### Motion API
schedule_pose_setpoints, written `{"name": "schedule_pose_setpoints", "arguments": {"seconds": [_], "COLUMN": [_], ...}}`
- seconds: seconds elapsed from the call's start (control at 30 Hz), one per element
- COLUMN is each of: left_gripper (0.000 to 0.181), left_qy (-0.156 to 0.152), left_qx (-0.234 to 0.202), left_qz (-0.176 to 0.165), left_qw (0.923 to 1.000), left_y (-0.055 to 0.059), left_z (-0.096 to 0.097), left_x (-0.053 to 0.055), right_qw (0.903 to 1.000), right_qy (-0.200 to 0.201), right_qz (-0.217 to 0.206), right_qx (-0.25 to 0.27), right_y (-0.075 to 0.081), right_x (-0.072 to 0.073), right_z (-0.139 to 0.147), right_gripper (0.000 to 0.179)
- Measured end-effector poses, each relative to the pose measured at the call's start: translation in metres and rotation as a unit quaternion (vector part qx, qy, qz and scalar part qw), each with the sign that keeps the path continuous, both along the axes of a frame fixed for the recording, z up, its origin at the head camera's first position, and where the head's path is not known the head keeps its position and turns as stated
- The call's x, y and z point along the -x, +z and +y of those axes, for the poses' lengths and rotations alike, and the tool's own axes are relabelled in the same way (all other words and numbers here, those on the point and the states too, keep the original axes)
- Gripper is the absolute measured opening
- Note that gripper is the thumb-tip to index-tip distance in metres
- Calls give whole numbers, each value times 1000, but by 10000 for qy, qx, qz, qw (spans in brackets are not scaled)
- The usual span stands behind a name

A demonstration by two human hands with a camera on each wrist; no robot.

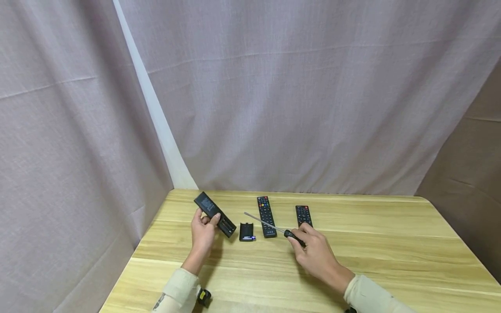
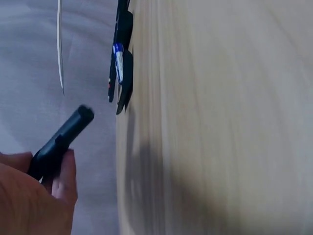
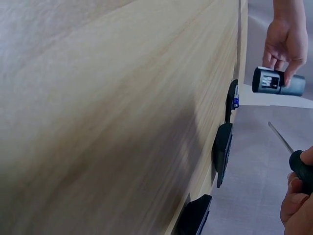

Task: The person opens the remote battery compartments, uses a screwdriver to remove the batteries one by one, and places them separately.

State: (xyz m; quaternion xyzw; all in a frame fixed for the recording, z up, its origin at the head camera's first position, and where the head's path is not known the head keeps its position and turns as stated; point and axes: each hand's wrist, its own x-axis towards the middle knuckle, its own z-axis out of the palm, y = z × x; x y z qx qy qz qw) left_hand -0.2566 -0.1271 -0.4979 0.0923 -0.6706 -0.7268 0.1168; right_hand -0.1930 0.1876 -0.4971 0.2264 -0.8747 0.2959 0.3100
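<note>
My left hand (image 1: 203, 237) holds a black remote control (image 1: 206, 204) raised over the table, its back towards me. The thumb lies across it beside the open battery compartment (image 1: 227, 226). In my right hand (image 1: 318, 256) is a screwdriver (image 1: 295, 237), gripped by its dark handle. Its thin metal shaft points left towards the held remote, with the tip apart from it. Between the hands, a black battery cover (image 1: 246, 229) lies on the table with a blue-and-white battery (image 2: 118, 63) on it.
A second remote control (image 1: 266, 216) lies face up right of the cover. A third remote (image 1: 303, 215) lies farther right, partly behind my right hand. The wooden table (image 1: 391, 243) ends at grey curtains (image 1: 297, 108) along its back and sides.
</note>
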Motion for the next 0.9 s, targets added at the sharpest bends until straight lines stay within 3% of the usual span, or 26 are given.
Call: {"name": "schedule_pose_setpoints", "arguments": {"seconds": [0.3,0.57,0.7,0.9], "left_gripper": [53,58,53,49], "left_qy": [-789,-829,-796,-960], "left_qx": [831,1406,1797,2221], "left_qz": [-617,-1192,-1509,-1677], "left_qw": [9915,9794,9688,9557], "left_y": [-6,-14,-15,-12], "left_z": [-4,-16,-26,-35], "left_x": [4,10,13,20], "right_qw": [9999,9999,9999,9998], "right_qy": [-92,-128,-95,-25], "right_qz": [6,-37,-45,14], "right_qx": [-98,-57,-101,-210], "right_y": [2,-1,-1,-2], "right_x": [-2,-1,-1,-1], "right_z": [2,3,2,1], "right_gripper": [12,14,13,11]}}
